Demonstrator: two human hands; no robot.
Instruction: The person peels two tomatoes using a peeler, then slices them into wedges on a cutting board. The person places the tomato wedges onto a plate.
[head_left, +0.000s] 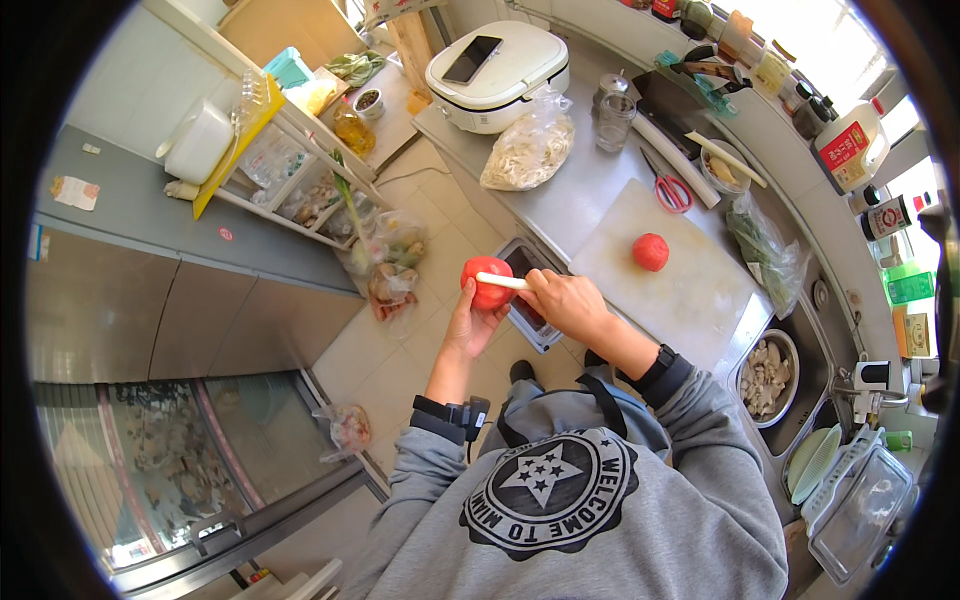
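My left hand holds a large red tomato from below and the side, in front of my body. In my right hand is a white-handled peeler or knife, laid across the tomato; its working end is hard to make out. Below the hands, partly hidden by them, an open drawer or bin with dark contents juts out by the counter. A second red tomato, which looks peeled, rests on the white cutting board at the right. Red-handled scissors lie at the board's far edge.
On the steel counter stand a white cooker with a phone on it, a bag of pale food and a glass jar. A sink at the right holds a metal bowl of mushroom-like pieces. Bagged vegetables sit by the left shelf.
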